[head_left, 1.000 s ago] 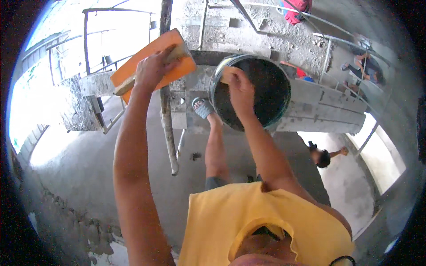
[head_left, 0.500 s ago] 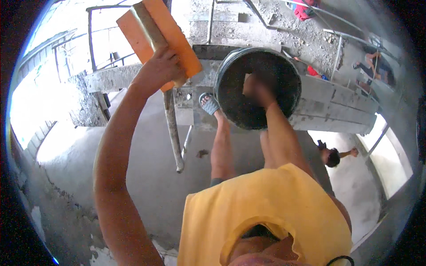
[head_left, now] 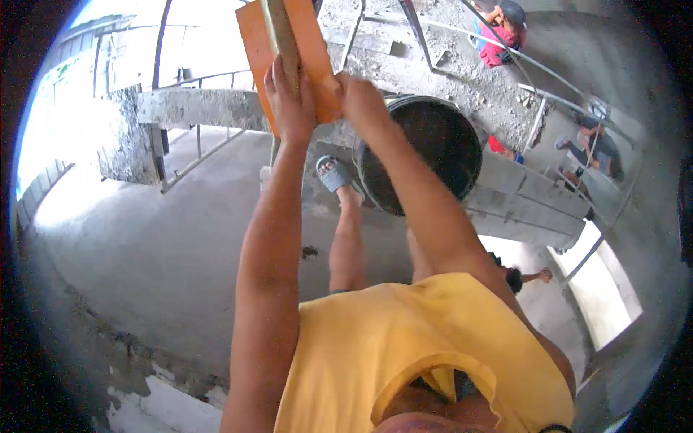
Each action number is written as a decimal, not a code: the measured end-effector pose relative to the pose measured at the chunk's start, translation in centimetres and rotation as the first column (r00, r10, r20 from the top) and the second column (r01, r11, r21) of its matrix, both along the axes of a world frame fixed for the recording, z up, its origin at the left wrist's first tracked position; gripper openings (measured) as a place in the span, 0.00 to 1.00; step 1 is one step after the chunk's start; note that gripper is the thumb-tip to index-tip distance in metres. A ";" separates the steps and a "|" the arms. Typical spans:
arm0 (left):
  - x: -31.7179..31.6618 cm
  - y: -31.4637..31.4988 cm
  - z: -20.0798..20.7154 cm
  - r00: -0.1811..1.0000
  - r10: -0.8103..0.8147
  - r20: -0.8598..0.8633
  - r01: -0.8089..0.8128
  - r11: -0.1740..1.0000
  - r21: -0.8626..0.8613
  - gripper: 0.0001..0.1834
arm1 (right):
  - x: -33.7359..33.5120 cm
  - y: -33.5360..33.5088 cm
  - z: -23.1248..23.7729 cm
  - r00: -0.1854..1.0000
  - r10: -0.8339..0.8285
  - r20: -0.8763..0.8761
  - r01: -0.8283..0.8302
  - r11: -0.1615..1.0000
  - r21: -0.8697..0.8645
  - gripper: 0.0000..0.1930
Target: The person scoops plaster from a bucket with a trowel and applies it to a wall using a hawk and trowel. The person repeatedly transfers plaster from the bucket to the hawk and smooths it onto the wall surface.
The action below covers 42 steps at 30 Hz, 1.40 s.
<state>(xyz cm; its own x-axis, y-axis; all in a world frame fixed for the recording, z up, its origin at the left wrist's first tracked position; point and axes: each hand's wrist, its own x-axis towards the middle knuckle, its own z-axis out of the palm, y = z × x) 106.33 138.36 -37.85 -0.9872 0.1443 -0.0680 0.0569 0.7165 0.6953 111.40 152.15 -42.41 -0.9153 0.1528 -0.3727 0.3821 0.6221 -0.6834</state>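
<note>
My left hand (head_left: 291, 101) is closed round the long pale handle of an orange plastering float (head_left: 312, 47), raised in front of me with its handle side toward me. My right hand (head_left: 364, 107) is at the float's lower right edge, its fingers curled and partly hidden. What those fingers hold, if anything, does not show. Below my right forearm stands a round black bucket (head_left: 464, 115) with a dark inside; the forearm crosses its left side.
The bucket rests on grey planks (head_left: 530, 195). My sandalled foot (head_left: 333, 173) is left of it. Metal bars and rubble (head_left: 498, 94) lie beyond. Other people are at the top right (head_left: 498, 43), the right (head_left: 603, 151) and the lower right (head_left: 514, 278).
My right hand has come up out of the bucket, leftward to the float's edge. A tan piece it held there no longer shows. My left hand and float have shifted right and turned more upright.
</note>
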 end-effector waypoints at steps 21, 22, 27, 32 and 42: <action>-0.9 -1.9 -6.3 0.981 0.069 -0.183 -0.052 0.994 0.099 0.33 | -17.3 2.2 -0.9 0.964 0.199 -0.178 -0.140 0.945 0.297 0.14; -0.8 -1.2 -5.0 0.990 0.102 -0.097 -0.090 0.988 0.128 0.33 | -16.6 2.7 -1.8 0.960 0.228 -0.161 -0.174 0.941 0.292 0.15; -0.4 -2.6 -5.8 0.981 0.097 -0.170 -0.085 0.993 0.076 0.33 | -10.4 0.5 -0.2 0.915 0.401 -0.034 -0.367 0.867 0.336 0.22; -0.5 -2.0 -5.7 0.981 0.046 -0.186 -0.035 0.998 0.061 0.33 | -19.7 1.7 -1.5 0.978 0.206 -0.045 -0.186 0.945 0.270 0.16; 0.0 -1.8 -3.1 0.990 0.140 0.003 -0.139 0.976 0.167 0.35 | -22.5 2.8 -4.5 0.887 0.312 -0.339 -0.239 0.941 0.239 0.20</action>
<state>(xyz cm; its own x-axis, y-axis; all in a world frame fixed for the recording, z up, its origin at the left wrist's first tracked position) 106.32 136.54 -40.95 -0.9989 0.0138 -0.0457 -0.0287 0.5924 0.8052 88.94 154.92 -46.90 -0.9956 -0.0930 0.0079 -0.0789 0.7941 -0.6027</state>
